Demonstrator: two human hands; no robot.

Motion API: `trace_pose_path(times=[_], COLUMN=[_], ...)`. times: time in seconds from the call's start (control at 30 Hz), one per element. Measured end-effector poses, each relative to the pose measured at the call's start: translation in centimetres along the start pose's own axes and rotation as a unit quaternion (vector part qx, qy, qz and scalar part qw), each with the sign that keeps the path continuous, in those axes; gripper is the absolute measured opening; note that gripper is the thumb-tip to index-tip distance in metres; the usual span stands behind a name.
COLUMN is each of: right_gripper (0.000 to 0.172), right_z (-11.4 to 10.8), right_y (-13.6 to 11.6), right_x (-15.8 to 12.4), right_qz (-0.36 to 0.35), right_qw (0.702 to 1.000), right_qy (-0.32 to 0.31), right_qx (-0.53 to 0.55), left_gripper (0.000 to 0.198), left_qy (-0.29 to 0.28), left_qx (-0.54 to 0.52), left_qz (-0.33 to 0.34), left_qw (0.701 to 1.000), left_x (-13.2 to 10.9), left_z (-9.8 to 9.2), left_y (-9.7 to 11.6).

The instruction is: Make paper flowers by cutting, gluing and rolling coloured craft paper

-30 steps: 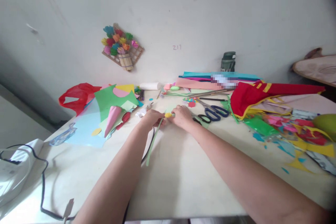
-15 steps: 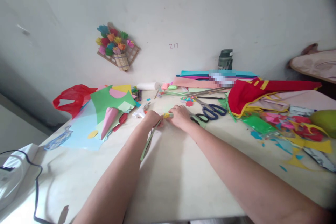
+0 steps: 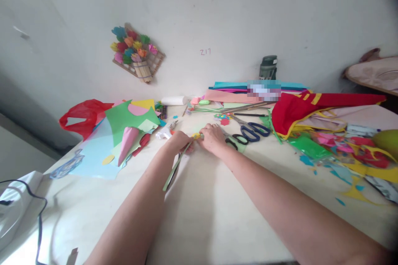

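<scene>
My left hand (image 3: 183,141) is closed on a long, thin green paper strip (image 3: 170,179), whose loose end hangs toward me over the table. Between both hands sits a small yellow paper piece (image 3: 195,136) at the strip's upper end. My right hand (image 3: 213,137) has its fingers pinched at the right side of that yellow piece; its exact shape is too small to make out. Left of my hands lies a white glue gun (image 3: 163,133). Scissors with black handles (image 3: 240,139) and scissors with blue handles (image 3: 255,131) are just to the right.
Coloured paper sheets (image 3: 96,161) and a pink paper cone (image 3: 128,143) lie left, near a red plastic bag (image 3: 85,114). Paper scraps (image 3: 357,169) and red cloth (image 3: 289,112) spread right. A dark cable (image 3: 40,223) runs along the left edge.
Both hands stay nearly in place, still together at the yellow piece. The view has shifted slightly, and the strip's loose end hangs a little further left.
</scene>
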State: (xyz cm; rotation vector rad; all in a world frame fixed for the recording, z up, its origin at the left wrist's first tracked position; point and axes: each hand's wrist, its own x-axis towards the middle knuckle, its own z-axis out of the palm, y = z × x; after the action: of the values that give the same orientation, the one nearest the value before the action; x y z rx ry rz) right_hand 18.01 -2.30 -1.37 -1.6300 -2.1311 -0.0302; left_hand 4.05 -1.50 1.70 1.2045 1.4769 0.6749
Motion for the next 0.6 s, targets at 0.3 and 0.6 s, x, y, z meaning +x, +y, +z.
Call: trace_pose_path(times=[0.3,0.6], right_gripper=[0.031,0.03], right_z=[-0.2,-0.1], right_y=[-0.1,-0.4], right_x=[-0.2,-0.3], right_qz=[0.002,0.006], right_qw=[1.0,1.0], right_qy=[0.002,0.009], right_qx=[-0.002,-0.012], left_gripper=[0.025,0.027], left_qy=[0.032,0.043], left_qx=[0.119,0.111], left_qz=[-0.017,-0.027], left_qw=[0.992,0.992], left_x=[-0.4,-1.7], left_z=[0.4,1.0], left_y=[0.4,1.3])
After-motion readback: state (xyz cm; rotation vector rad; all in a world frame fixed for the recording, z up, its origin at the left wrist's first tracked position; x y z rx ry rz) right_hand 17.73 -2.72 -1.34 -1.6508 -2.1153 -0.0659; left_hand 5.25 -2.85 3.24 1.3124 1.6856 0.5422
